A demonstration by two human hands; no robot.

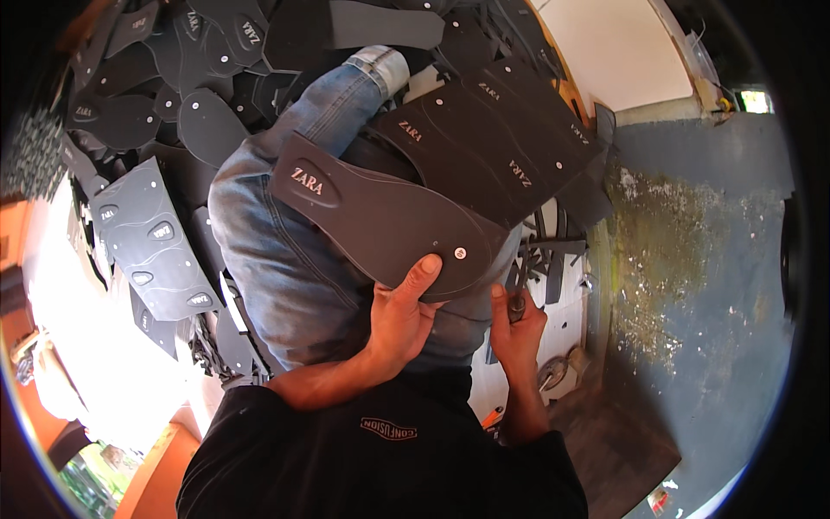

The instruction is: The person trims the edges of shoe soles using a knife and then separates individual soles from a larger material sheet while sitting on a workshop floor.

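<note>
A dark grey sandal sole (372, 203), cut to shape, lies slantwise over my lap. My left hand (400, 322) grips its near edge, thumb on top beside a small white round sticker and fingers underneath. At the heel end, an oval mark with pale lettering is visible. My right hand (519, 337) is closed around a slim, dark-handled tool (517, 304) just right of the sole; its exact kind is unclear. Beyond the sole, a dark foam sheet (493, 130) with several printed sole outlines rests across my right leg, partly covered by the sole.
Several loose cut soles (212, 125) are heaped at the far left. Another printed sheet (156, 238) leans left of my jeans. Dark offcuts (549, 259) lie on the pale floor at right, near a worn blue-grey surface (700, 233). A brown board (614, 432) sits near right.
</note>
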